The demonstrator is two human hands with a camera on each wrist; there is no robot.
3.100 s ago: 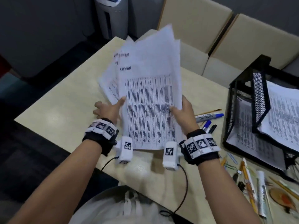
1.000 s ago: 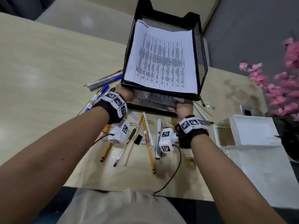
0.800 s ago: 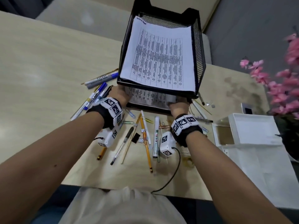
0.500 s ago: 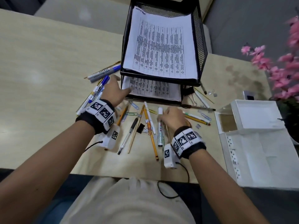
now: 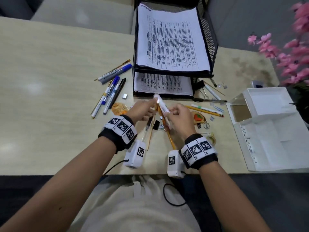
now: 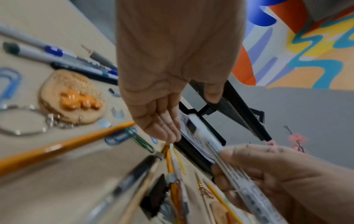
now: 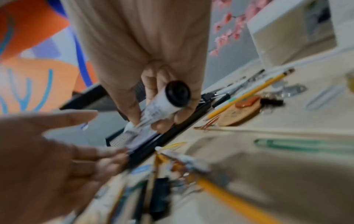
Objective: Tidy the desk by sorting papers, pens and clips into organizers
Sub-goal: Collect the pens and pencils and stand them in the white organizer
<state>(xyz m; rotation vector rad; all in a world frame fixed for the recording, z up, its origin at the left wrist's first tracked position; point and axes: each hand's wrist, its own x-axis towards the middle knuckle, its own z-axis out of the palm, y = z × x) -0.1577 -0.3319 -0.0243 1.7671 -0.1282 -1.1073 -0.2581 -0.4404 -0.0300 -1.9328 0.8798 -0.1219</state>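
Now, marker [image 5: 161, 104] between both hands.

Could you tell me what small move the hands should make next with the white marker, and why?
Probably carry the white marker, gripped in the right hand, to the white organizer at the right. Papers already fill the black tray, while pens and clips are loose on the desk. The left hand only touches its tip.
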